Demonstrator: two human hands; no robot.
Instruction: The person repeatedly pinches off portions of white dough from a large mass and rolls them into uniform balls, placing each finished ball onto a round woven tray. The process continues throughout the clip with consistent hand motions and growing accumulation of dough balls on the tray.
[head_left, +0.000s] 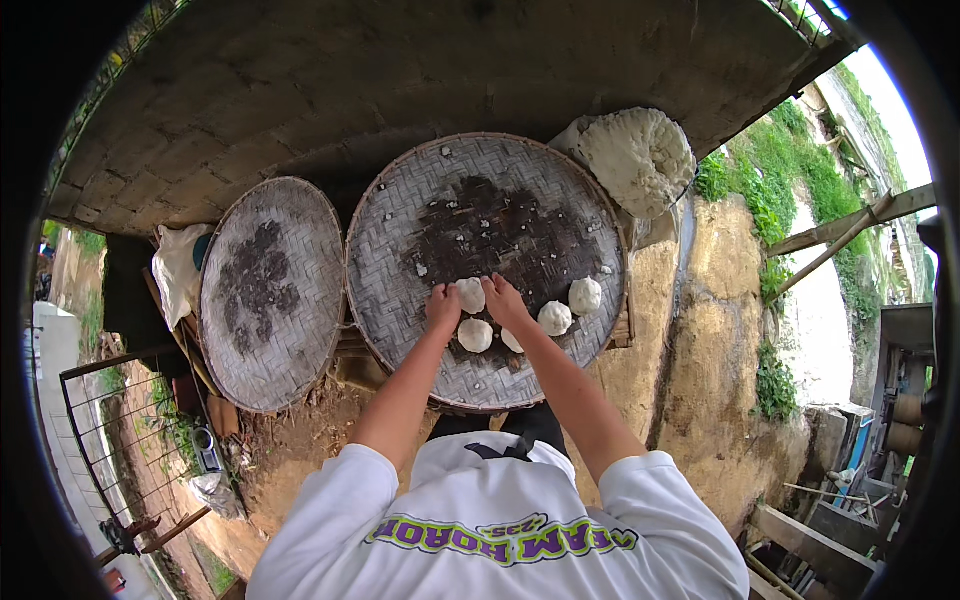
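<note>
My left hand (443, 305) and my right hand (505, 299) cup a white lump (470, 294) from either side on a large round woven bamboo tray (385, 255), which has a dark worn patch and scattered white crumbs. Just below the held lump sits another white ball (475, 337). One more ball (512, 344) is partly hidden behind my right wrist. Farther right on the tray are two rounded lumps (555, 318), (585, 296).
A second bamboo tray (225, 330) stands at the left, beside a white sack (178, 262). A big open sack of white material (630, 160) is at the back right. Behind is a block wall (330, 70); a metal grille (110, 440) is lower left, wooden beams (840, 225) right.
</note>
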